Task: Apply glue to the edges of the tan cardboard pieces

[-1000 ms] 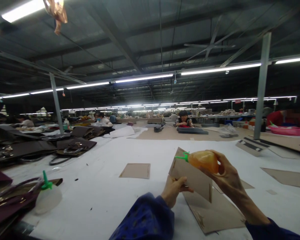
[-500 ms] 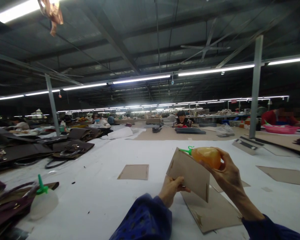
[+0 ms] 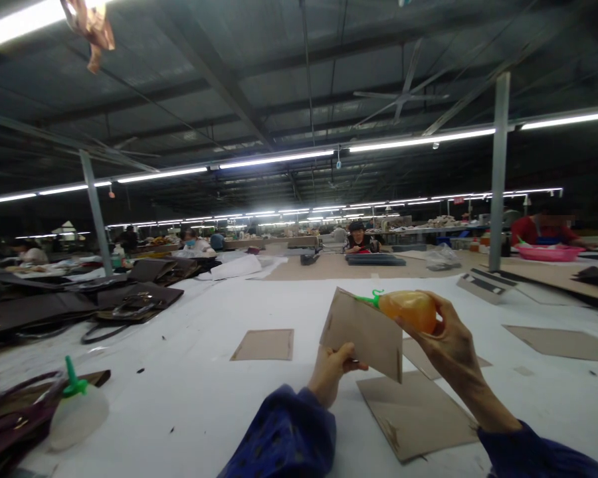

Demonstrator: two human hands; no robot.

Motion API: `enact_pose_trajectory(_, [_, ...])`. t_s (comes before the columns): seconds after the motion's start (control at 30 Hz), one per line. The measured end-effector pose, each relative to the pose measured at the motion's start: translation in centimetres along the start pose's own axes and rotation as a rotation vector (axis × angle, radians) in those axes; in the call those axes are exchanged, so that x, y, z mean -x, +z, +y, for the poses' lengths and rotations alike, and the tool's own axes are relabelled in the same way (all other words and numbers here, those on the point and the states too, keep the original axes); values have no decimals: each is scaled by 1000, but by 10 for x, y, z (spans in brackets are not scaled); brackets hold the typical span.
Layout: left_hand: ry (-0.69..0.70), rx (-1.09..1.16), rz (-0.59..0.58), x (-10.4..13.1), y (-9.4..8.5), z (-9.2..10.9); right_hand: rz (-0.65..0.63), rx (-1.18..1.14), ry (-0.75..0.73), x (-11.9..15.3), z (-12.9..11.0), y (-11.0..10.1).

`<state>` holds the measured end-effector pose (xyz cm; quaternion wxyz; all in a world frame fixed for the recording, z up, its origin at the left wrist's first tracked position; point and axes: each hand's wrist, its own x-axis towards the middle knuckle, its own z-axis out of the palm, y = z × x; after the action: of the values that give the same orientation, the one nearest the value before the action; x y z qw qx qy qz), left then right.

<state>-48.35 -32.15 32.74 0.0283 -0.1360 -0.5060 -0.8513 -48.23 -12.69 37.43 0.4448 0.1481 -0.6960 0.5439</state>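
My left hand (image 3: 333,373) pinches the lower left edge of a flat grey-brown panel (image 3: 366,338), held tilted above the table. Wrapped in my right hand (image 3: 448,345) is an orange squeeze bottle (image 3: 408,312) lying on its side, its green nozzle (image 3: 369,299) at the panel's top edge. Whether the tip touches the edge I cannot tell. Below my hands a larger panel (image 3: 418,411) lies flat, with brown smears at its near corner. Another panel (image 3: 423,358) lies partly hidden behind my right hand.
A white-covered table (image 3: 204,398) spreads before me. Flat panels lie at left (image 3: 262,344) and right (image 3: 563,342). A pale squeeze bottle with a green cap (image 3: 80,415) stands at lower left, near dark handbags (image 3: 139,302). A person (image 3: 361,240) sits across the table.
The held panel has shifted slightly left and up, away from the panel below it. The bottle's nozzle now sits farther from the panel's upper left corner. The whole view has moved a little.
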Motion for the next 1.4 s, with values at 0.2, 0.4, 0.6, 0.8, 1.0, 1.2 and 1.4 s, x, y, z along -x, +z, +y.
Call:
enact_pose_trajectory(0.2, [36, 61, 90, -8, -9, 11, 85, 185, 18, -5, 6, -5])
enact_pose_trajectory(0.4, [76, 87, 196, -16, -21, 17, 124, 238, 34, -9, 7, -11])
enact_pose_trajectory(0.6, [89, 132, 257, -17, -25, 24, 91, 217, 46, -9, -2, -13])
enact_pose_trajectory(0.8, [92, 160, 224, -14, -25, 30, -9, 187, -34, -9, 6, -12])
enact_pose_trajectory(1.0, [89, 172, 271, -20, -35, 30, -175, 167, -63, -7, -5, -9])
enact_pose_trajectory(1.2, [93, 186, 325, -25, -44, 30, -358, 101, 36, -8, -11, -10])
enact_pose_trajectory(1.4, [111, 247, 378, -29, -54, 33, -466, 51, 167, -8, -6, -11])
